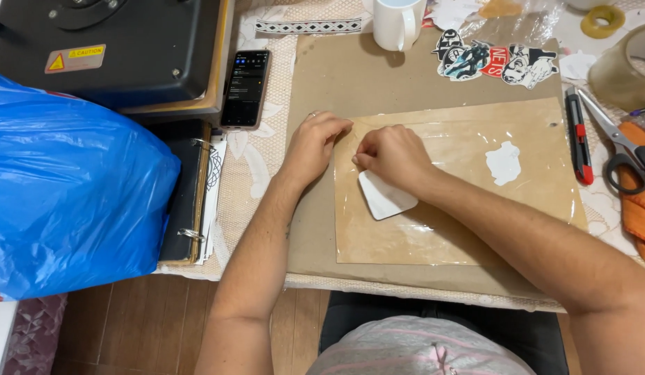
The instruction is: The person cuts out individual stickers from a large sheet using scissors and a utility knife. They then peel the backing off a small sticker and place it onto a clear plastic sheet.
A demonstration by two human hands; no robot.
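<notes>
A sheet of brown paper under clear film [468,208] lies on a larger brown board [350,83]. My left hand [314,142] rests with bent fingers on the film's upper left corner. My right hand [392,158] sits just beside it, fingers closed, pressing on the film. A white rounded piece [385,198] lies under my right wrist; whether the hand grips it cannot be told. A small white cut-out shape [504,163] lies under the film to the right.
A black phone [245,88] lies left of the board, a white mug [397,24] behind it. Printed stickers [496,61] sit at the back right. A red utility knife [579,135], scissors [624,149] and tape rolls [624,66] lie right. A blue plastic bag [65,187], black machine [107,48] and binder [187,194] stand left.
</notes>
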